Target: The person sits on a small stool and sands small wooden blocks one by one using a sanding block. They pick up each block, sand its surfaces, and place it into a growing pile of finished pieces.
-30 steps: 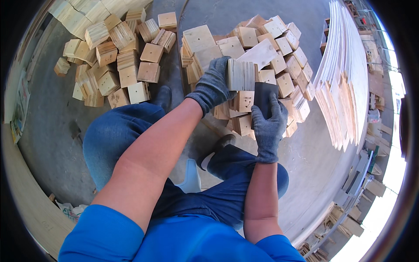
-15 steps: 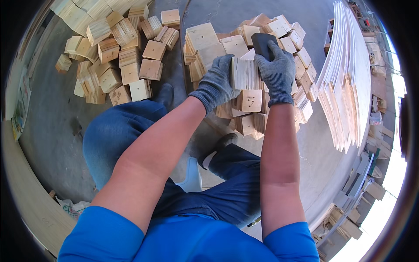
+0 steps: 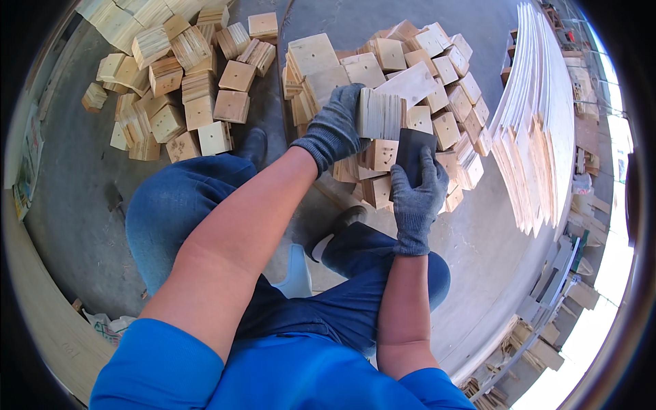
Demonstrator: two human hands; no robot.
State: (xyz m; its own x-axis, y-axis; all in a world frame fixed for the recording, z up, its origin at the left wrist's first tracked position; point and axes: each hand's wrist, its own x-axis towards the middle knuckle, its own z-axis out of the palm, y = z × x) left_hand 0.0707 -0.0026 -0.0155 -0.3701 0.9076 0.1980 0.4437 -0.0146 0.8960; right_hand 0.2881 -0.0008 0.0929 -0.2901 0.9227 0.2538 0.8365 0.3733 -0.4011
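My gloved left hand (image 3: 333, 130) grips a stack of thin plywood pieces (image 3: 381, 115) from its left side, with the layered edges facing me. Just right of and below that stack, my gloved right hand (image 3: 419, 198) holds a flat black rectangular pad (image 3: 411, 150), its fingers lying over the pad's lower part. The pad's upper edge is close by the stack's lower right corner; whether they touch I cannot tell. Under both hands lies a heap of square wooden blocks (image 3: 446, 131), many with a small dark hole. A pale flat wooden piece (image 3: 408, 83) shows behind the held stack.
Another pile of wooden blocks (image 3: 199, 111) lies on the grey floor at the left. Long thin wood sheets (image 3: 535, 143) stand fanned at the right. My knees flank a pale blue stool (image 3: 295, 277). Boards and metal bars (image 3: 557, 273) lie along the right edge.
My right hand has come down toward me with the black pad, from the far right of the stack to below its right corner. My left hand and the stack stay nearly still.
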